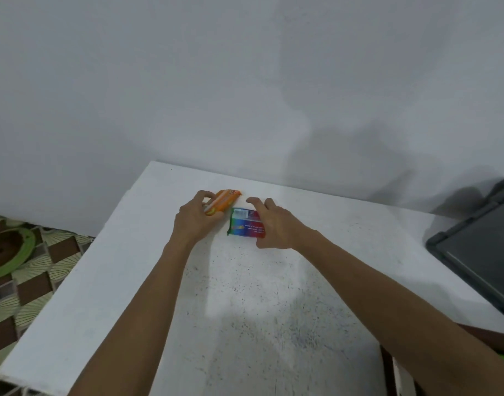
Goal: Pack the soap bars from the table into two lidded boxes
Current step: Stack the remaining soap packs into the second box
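An orange wrapped soap bar (226, 200) sits tilted near the far edge of the white table (130, 275), and my left hand (195, 218) grips its near end. Just right of it lies a multicoloured soap bar (243, 225) with blue, green and red on its wrapper, flat on the table. My right hand (276, 224) lies over the right side of that bar with its fingers spread, thumb toward me; the grip itself is hidden. A dark grey lidded box (479, 252) stands at the right edge, partly out of frame.
The table abuts a plain grey wall (245, 81) at the back. To the left, patterned floor tiles (30, 281) hold a brown bowl with a green rim (8, 252). A dark brown piece of furniture (393, 364) shows under the table's right side.
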